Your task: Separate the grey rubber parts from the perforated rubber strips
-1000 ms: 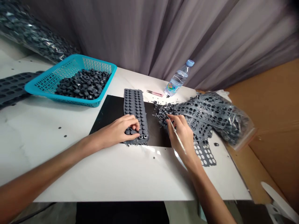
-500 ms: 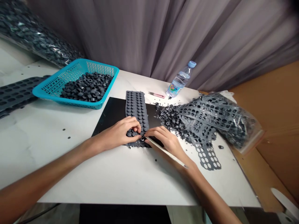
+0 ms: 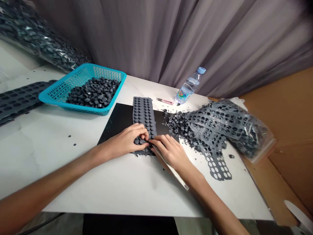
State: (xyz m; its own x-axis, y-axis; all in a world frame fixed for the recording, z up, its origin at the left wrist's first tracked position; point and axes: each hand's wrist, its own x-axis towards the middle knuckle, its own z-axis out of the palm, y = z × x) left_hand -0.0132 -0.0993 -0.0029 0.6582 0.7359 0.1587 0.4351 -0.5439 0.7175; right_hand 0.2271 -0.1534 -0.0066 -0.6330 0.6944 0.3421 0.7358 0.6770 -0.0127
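A dark grey moulded rubber sheet (image 3: 143, 112) with rows of round studs lies on a black mat (image 3: 118, 120). On its near end rests my left hand (image 3: 129, 137), fingers curled and thumb pressed beside the studs. My right hand (image 3: 172, 151) grips a slim, pale, flat-handled tool (image 3: 178, 178), whose tip meets the sheet near my left thumb. The tip is hidden between my fingers, so the tool's exact kind does not show.
Left stands a blue basket (image 3: 112, 106) of black rubber rings, before a large filled plastic bag (image 3: 41, 42). Right lie loose rings (image 3: 179, 122), punched sheets (image 3: 216, 117) and a clear bag (image 3: 259, 137). Pink thread snips (image 3: 165, 101) and a water bottle (image 3: 189, 86) sit behind.
My right hand has tilted the tool more steeply, its rear end dropping down and left. Both hands stay at the sheet's near end. The whole view has shifted slightly.
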